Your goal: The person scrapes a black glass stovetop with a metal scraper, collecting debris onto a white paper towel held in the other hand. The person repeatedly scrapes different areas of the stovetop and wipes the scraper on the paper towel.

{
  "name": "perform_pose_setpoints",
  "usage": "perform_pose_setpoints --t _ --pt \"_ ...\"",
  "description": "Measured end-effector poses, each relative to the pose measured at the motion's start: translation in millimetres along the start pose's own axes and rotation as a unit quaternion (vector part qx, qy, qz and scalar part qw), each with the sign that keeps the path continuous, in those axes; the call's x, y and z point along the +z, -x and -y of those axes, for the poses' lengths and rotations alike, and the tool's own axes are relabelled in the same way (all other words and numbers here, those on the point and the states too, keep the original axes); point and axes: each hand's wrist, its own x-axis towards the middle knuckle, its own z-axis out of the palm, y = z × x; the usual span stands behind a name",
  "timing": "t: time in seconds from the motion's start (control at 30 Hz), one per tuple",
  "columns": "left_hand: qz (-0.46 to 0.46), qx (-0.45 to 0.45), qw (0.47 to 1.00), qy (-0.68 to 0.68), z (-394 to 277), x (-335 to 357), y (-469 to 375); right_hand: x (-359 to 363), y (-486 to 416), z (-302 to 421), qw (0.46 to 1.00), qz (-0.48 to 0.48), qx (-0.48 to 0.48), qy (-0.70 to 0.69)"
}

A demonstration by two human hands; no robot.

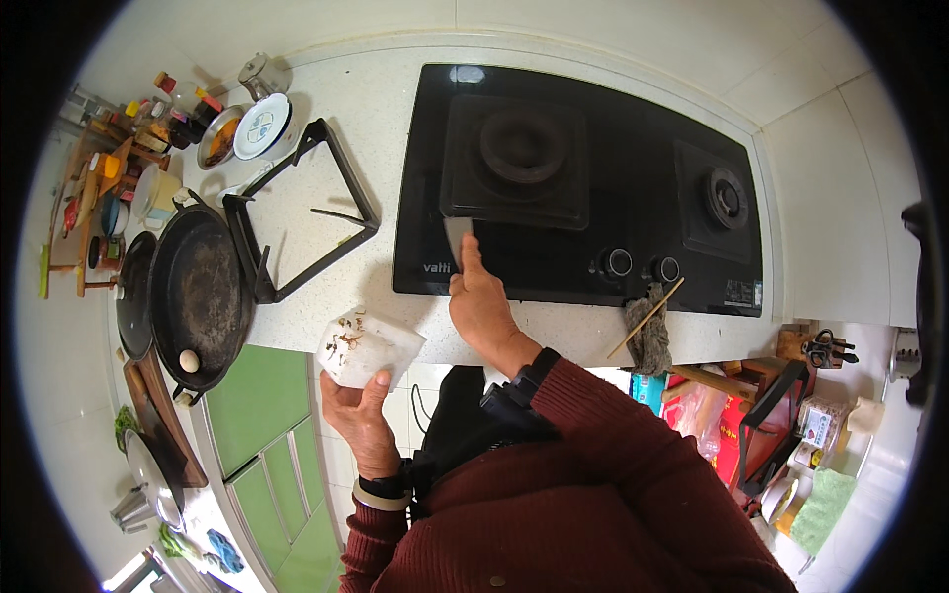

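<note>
My right hand grips a flat metal blade, perhaps a scraper, with the index finger stretched along it. Its tip lies over the black glass gas cooktop, by the front left corner of the larger burner's recessed square. Over the counter's front edge, my left hand pinches a folded white cloth or paper towel marked with brown residue. The larger burner has no pan support over it. A black pan support stands on the counter left of the cooktop.
A black two-handled pan holding an egg is at the left. Behind it are a lidded enamel pot and sauce bottles. A grey rag with a chopstick across it overhangs the front edge.
</note>
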Motion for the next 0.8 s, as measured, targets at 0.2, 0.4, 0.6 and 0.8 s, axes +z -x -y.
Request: perform_pose_setpoints --t 0.2,0.4,0.6,0.8 --pt "0.011 -0.001 1.0 -0.002 -2 -1 -3 -22 -18 11 0.989 0.134 0.058 -0.024" --pt "0.019 0.007 1.0 -0.009 -2 2 -4 -40 -24 8 0.988 0.137 0.055 -0.039" --pt "0.019 0.007 1.0 -0.017 -2 4 -4 -48 -18 2 0.988 0.136 0.077 -0.022" --pt "0.023 0.003 1.0 -0.014 -1 11 -2 -66 -12 -7 0.988 0.13 0.081 -0.008"
